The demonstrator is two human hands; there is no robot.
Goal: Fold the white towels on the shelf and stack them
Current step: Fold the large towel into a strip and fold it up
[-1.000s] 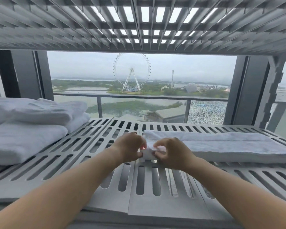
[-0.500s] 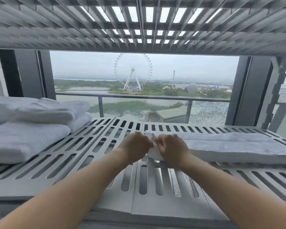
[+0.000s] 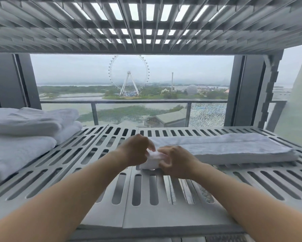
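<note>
The near-left corner of the long folded towel (image 3: 234, 147) is pinched by both the left hand (image 3: 136, 151) and right hand (image 3: 174, 161), fingers curled tight round it.

the long towel (image 3: 234, 147) is white with a faint blue-grey cast and a fine nubby weave; its near corner shows brighter white. the stacked towels (image 3: 24, 137) at the left are plain white, shaded pale grey in their folds. the shelf (image 3: 111, 198) is light grey, patterned with regular rows of elongated slots. the upper shelf (image 3: 146, 23) is the same grey, a grid of ribs with bright white gaps. the window frame (image 3: 244, 89) is dark grey. outside, the ferris wheel (image 3: 128, 72) is white against a pale grey sky (image 3: 181, 67), above green land (image 3: 129, 111); one glass panel (image 3: 208, 114) is speckled blue and white.
</note>
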